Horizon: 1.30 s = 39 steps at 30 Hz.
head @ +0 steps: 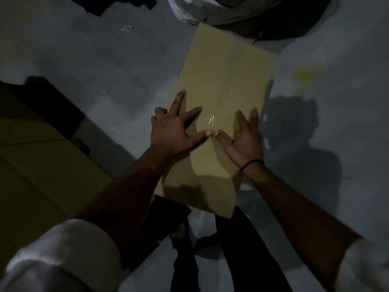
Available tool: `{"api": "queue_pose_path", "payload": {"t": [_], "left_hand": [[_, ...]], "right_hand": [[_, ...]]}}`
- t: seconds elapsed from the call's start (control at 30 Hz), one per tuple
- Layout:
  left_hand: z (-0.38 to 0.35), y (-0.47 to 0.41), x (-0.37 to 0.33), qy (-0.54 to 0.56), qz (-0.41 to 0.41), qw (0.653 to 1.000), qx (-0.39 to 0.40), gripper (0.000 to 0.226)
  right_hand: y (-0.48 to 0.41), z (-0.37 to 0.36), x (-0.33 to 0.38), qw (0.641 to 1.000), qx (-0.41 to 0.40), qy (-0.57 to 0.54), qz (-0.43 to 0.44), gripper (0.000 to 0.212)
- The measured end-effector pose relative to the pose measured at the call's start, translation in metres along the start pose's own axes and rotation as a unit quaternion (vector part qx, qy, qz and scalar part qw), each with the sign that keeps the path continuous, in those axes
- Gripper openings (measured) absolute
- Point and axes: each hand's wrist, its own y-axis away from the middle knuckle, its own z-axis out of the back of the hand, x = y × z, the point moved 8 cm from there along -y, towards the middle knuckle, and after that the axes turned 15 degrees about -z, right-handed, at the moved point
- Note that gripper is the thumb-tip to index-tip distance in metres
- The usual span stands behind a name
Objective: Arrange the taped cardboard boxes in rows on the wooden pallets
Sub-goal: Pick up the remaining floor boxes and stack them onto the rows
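A long brown cardboard box (223, 76) lies in the middle of the view, its centre seam covered with clear tape. My left hand (174, 129) rests flat on the box's near left part, fingers spread and straight. My right hand (244, 140) lies flat on the near right part, also with straight fingers, a dark band on its wrist. The two thumbs almost meet over the taped seam. The box's near end sits above my dark trouser legs.
More brown cardboard boxes (37, 157) are stacked at the left edge. The grey concrete floor (101, 66) surrounds the box. A white sack and dark shapes (242, 11) lie beyond the box's far end. A yellow stain (305, 74) marks the floor at right.
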Motion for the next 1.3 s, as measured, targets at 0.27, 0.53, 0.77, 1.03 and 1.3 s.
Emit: {"api": "queue_pose_path", "payload": {"t": [0.27,0.53,0.77,1.03,1.3], "left_hand": [[0.199,0.137,-0.073,0.078,0.218,0.970,-0.079,0.082],[0.373,0.317,-0.144,0.080,0.319,0.910,-0.251,0.085],[0.431,0.503,-0.221,-0.015,0.392,0.831,-0.394,0.086],[0.365,0.734,-0.331,-0.072,0.561,0.692,-0.448,0.087],[0.279,0.886,-0.412,-0.061,0.727,0.549,-0.409,0.087]], "right_hand": [[0.151,0.153,0.130,0.980,-0.014,0.154,0.126,0.096],[0.366,0.256,0.241,0.912,-0.090,0.187,0.354,0.096],[0.560,0.270,0.243,0.826,-0.113,0.130,0.537,0.095],[0.767,0.183,0.164,0.678,-0.002,0.146,0.720,0.094],[0.908,0.083,0.066,0.573,0.146,0.196,0.782,0.092]]}}
